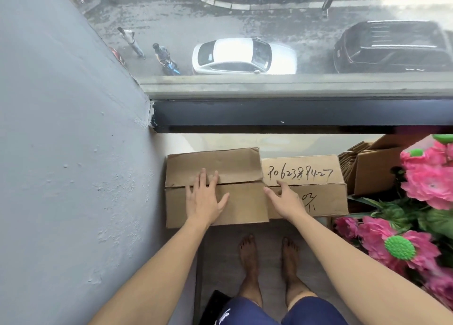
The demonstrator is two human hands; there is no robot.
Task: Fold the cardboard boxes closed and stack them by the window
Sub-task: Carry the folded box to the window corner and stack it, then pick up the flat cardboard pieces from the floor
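Cardboard box (pixel 215 189) flaps closed, left hand (pixel 204 198) flat on top, right hand (pixel 285 198) beside

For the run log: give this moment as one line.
left hand: flat on box flaps | right hand: at box edge | box: closed, by window

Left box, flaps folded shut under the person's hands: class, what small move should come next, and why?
Probably lift both hands away and fetch another box. The left box already sits by the window, its flaps meeting under the flat left hand; the right hand rests at its edge, against the numbered box. More cardboard waits to the right.
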